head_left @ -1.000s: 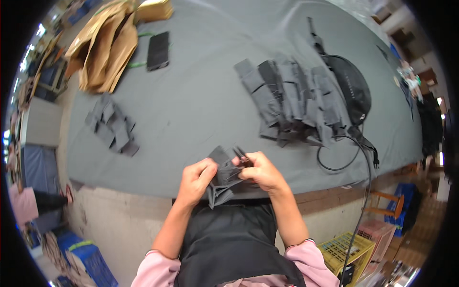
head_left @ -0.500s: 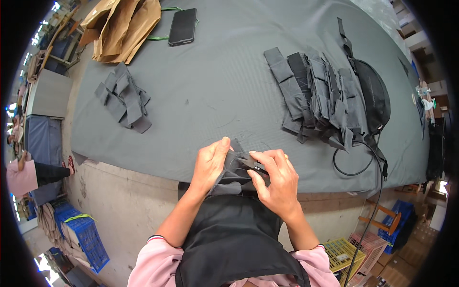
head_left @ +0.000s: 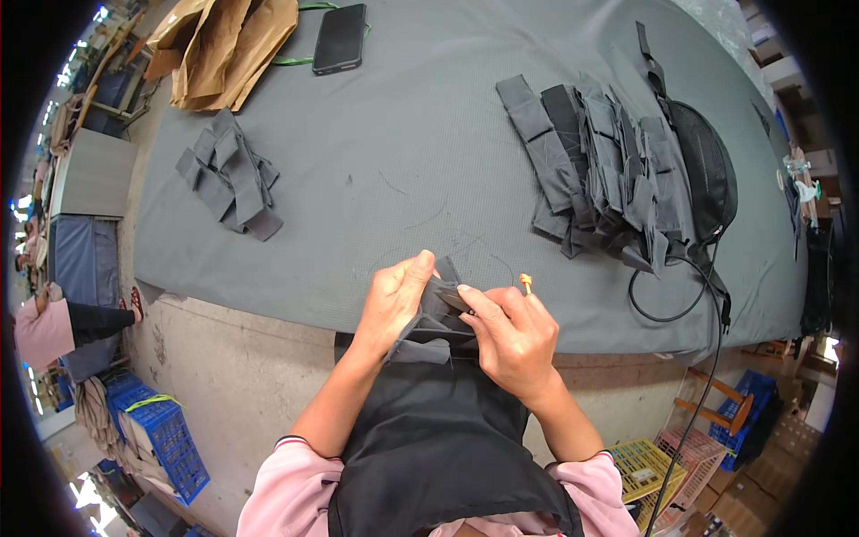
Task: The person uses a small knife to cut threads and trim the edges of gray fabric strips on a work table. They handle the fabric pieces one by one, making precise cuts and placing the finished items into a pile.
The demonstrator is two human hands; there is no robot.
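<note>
Over the table's front edge, my left hand (head_left: 392, 302) pinches a dark grey sewn fabric piece (head_left: 422, 351) between thumb and fingers. Part of the piece hangs against my black apron (head_left: 429, 430). My right hand (head_left: 517, 338) is closed round small thread snips (head_left: 457, 302), their metal part showing at the fabric beside my thumb; most of the tool is hidden. A small orange bit (head_left: 526, 281) sticks up behind the right fingers; I cannot tell what it belongs to. Loose threads (head_left: 425, 215) lie on the cloth beyond my hands.
On the grey-covered table (head_left: 376, 116), a small strip pile (head_left: 234, 179) lies left and a larger one (head_left: 591, 170) right, beside a black pouch (head_left: 705, 170) and black cable (head_left: 667, 320). A paper bag (head_left: 219, 63) and phone (head_left: 340, 38) lie far left. Another person (head_left: 49, 324) stands left.
My right hand has turned and closed more over the snips, hiding their black body. The orange bit now stands out behind its fingers. My left hand keeps its hold on the fabric.
</note>
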